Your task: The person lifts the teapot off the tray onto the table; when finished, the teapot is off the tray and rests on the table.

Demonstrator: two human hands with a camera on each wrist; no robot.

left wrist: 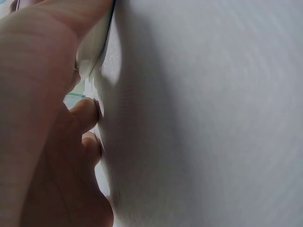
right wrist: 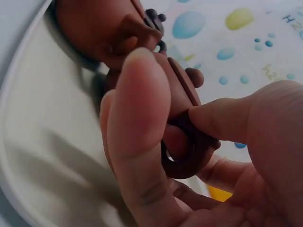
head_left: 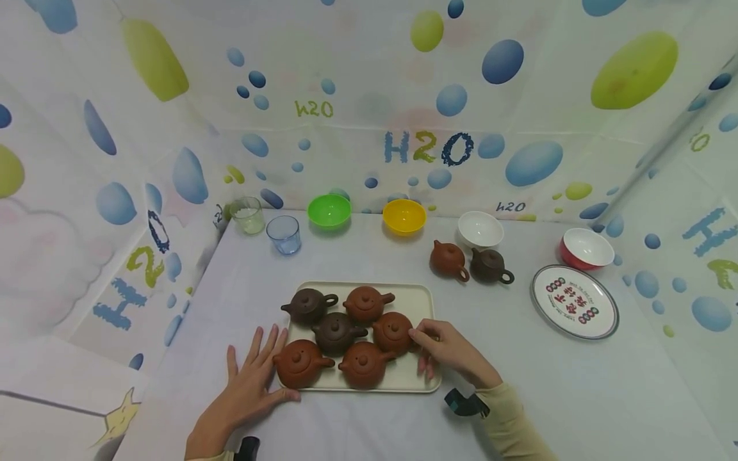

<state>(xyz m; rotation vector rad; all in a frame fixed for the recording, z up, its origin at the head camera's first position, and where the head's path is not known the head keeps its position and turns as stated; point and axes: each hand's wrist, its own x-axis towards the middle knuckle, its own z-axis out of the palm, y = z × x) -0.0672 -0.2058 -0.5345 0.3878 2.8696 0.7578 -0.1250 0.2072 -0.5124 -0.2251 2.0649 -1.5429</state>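
Observation:
A cream tray point(head_left: 418, 378) bears several small clay teapots, some reddish-brown and two dark brown. My right hand point(head_left: 452, 349) pinches the ring handle point(right wrist: 201, 161) of the reddish-brown teapot point(head_left: 392, 331) at the tray's right side, thumb and index finger on it. In the right wrist view, another reddish-brown teapot point(right wrist: 94, 28) stands beyond it. My left hand point(head_left: 250, 384) lies spread at the tray's left edge, fingers straight, near a reddish-brown teapot point(head_left: 298, 366). The left wrist view shows mostly white cloth, and the left fingertips are partly hidden there.
Behind the tray stand a reddish teapot point(head_left: 448, 258) and a dark teapot point(head_left: 489, 266). Along the back are two glasses, one blue point(head_left: 284, 235), and green point(head_left: 329, 212), yellow point(head_left: 404, 217) and white point(head_left: 480, 230) bowls. A red bowl point(head_left: 587, 250) and a plate point(head_left: 574, 301) stand right.

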